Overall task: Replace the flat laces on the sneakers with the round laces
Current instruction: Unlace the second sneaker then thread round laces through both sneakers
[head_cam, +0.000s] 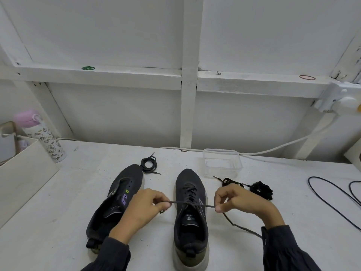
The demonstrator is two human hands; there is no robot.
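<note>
Now the left hand [144,208] and the right hand [238,200] each pinch one end of the thin lace [176,202], stretched crosswise over the laced sneaker [190,222] in the lower centre of the frame. The sneaker's long axis runs away from the person, equally near both hands.

Both sneakers are dark grey. The left sneaker [132,178] carries purple and lime markings on its 3 o'clock side. The right sneaker [187,178] has an olive heel, an off-white sole and a dark grey lace [209,206]. Lace pile [260,189]: black. Bottle [49,142]: white, cartoon print, with a pink lid [27,118]. Table [58,212]: white.
</note>
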